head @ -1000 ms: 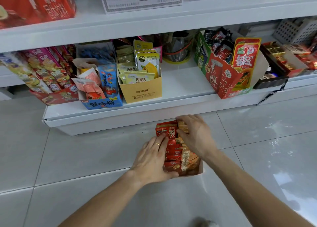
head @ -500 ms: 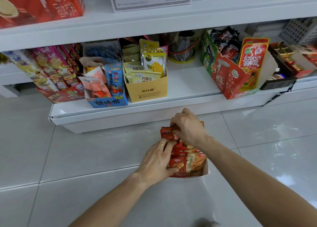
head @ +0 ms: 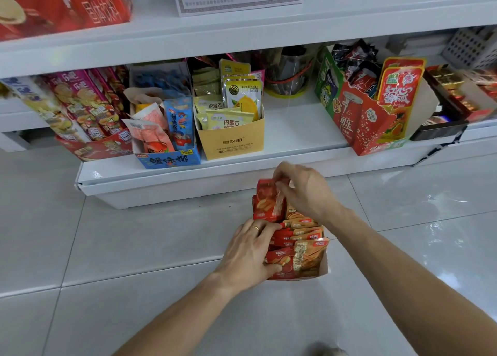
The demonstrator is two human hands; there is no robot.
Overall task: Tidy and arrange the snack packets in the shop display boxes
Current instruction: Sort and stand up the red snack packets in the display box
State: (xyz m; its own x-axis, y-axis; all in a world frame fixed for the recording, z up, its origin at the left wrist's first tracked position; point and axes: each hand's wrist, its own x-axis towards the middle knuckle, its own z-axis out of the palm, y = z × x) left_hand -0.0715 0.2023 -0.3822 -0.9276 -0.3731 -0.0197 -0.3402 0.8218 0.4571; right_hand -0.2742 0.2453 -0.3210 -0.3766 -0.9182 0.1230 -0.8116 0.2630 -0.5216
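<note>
A white display box (head: 324,265) full of red and orange snack packets (head: 304,244) stands on the tiled floor in front of the bottom shelf. My left hand (head: 248,250), with a ring on one finger, grips the left side of the packed row near the front. My right hand (head: 301,190) pinches the top of a red packet (head: 267,202) at the far end of the box and holds it raised above the others. The box's left wall is hidden behind my left hand.
The white bottom shelf (head: 295,137) holds a blue box (head: 166,159), a yellow box (head: 232,140) of packets, a red and green box (head: 357,124) and a pink carton (head: 88,113). A bare gap lies between the yellow and red boxes. Grey floor tiles (head: 134,234) surround the box.
My right hand has moved from pressing down on the rear packets to pinching one red packet and lifting it up. My left hand stays on the row.
</note>
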